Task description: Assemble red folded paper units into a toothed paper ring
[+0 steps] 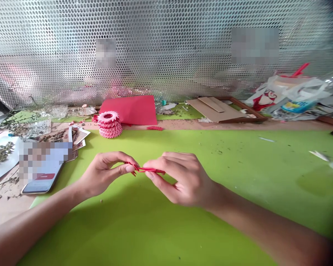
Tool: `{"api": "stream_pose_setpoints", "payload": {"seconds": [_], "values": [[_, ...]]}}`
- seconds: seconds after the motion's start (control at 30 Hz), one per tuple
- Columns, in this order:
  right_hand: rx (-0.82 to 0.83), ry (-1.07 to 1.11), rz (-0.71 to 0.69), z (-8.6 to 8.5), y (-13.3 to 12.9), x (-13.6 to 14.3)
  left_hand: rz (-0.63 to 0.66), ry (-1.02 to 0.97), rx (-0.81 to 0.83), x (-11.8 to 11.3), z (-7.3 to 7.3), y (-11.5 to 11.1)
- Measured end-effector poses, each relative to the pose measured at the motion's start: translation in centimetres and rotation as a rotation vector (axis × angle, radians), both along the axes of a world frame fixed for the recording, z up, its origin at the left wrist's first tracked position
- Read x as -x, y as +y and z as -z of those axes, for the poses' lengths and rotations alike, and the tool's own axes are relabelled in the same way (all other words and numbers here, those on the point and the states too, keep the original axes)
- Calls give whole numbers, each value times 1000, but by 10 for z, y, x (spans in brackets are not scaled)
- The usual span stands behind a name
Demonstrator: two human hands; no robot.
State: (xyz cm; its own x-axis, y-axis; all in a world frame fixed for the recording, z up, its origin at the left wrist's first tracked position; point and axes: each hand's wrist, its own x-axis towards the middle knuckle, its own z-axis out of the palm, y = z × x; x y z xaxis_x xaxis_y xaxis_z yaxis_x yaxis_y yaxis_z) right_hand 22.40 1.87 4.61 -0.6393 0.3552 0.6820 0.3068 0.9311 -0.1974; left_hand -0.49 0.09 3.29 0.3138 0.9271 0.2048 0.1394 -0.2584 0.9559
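Observation:
Between thumb and fingers, my left hand [108, 171] pinches one end of a small chain of folded red paper pieces [141, 169]. My right hand [180, 177] grips the other end, its fingers closed over the red strip. Both hands hover above the green mat [144, 229], fingertips nearly meeting. Beyond them stands a ring-shaped stack of interlocked pink and white folded paper [111, 127]. To its right a short red folded paper strip [154, 128] lies at the mat's far edge. My fingers hide part of the held paper.
Behind the paper stack is a red sheet [138, 110]. A phone [46, 175] lies at left beside several photo cards [79, 136] and dried plant bits. Cardboard pieces [218, 109] and plastic bags [291, 96] sit at the back right, before a perforated metal screen [166, 40].

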Motion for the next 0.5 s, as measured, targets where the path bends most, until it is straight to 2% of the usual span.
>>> {"api": "stream_pose_setpoints", "payload": {"seconds": [0.23, 0.5], "values": [[13, 6, -1, 0, 0, 0, 17, -23, -8, 2, 2, 0], [79, 7, 23, 1, 0, 2, -33, 62, -50, 1, 3, -1]]}}
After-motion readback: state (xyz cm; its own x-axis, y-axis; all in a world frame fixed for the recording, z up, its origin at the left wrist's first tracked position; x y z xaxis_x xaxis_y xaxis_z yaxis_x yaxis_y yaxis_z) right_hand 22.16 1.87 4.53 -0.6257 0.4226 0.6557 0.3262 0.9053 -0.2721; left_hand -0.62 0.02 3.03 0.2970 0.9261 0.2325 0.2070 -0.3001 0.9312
